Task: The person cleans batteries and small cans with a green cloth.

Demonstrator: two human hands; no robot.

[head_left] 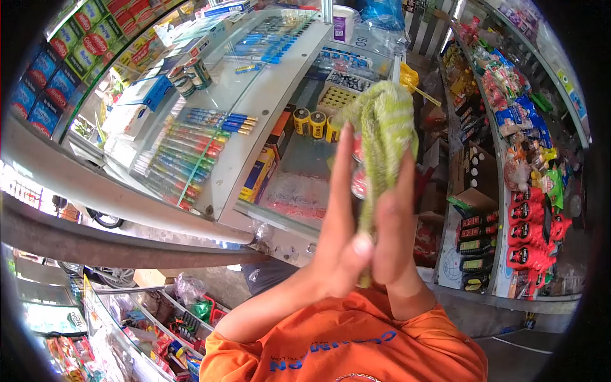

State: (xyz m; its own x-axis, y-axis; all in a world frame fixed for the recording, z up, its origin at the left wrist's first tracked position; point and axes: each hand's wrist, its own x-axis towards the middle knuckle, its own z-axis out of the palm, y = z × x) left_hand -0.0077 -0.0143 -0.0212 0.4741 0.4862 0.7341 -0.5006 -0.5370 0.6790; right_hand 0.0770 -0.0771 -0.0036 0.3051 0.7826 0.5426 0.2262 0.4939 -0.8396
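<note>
A light green striped cloth (pixel 384 127) stands up folded between my two palms, its upper part bunched above my fingertips. My left hand (pixel 337 239) presses on its left side with the fingers stretched out and the thumb across the lower edge. From the other side my right hand (pixel 394 235) presses flat against it, slightly blurred. Both hands are above the glass display case, near my orange shirt (pixel 356 344). Behind the cloth are yellow batteries (pixel 310 123) and a partly hidden red and white item (pixel 360 181).
Several pencils and pens (pixel 184 153) lie on the glass counter at left, with small cans (pixel 197 73) beyond. Toothpaste boxes (pixel 92 41) are stacked far left. Shelves at right hold red bottles (pixel 528 229), a carton (pixel 474 172) and snack packets. A white tub (pixel 344 24) stands at the back.
</note>
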